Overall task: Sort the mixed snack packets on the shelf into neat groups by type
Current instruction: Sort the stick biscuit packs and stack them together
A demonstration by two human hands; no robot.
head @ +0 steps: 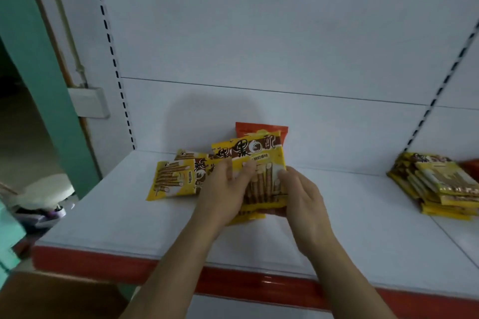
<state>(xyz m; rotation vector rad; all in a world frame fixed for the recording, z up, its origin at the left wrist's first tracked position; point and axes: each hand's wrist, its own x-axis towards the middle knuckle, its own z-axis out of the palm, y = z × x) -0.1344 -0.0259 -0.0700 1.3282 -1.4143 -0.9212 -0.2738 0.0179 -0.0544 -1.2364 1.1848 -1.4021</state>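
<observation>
Shelf [108, 217], red front lip nearest. Both hands on a fanned bunch of yellow wafer-stick packets [259, 163] mid-shelf: left hand [223, 194] pinching them, thumb on top; right hand [300, 197] cupped against the right edge, fingers curled round it. Orange packet [261, 128] sits behind, likely caught in the bunch. Risk: slick packets may slide apart, or the orange one lands in the wrong group. Loose yellow packets [172, 179] lie just left; sorted yellow stack [438, 189] far right.

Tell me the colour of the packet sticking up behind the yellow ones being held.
Orange-red packet, seen in the head view.
</observation>
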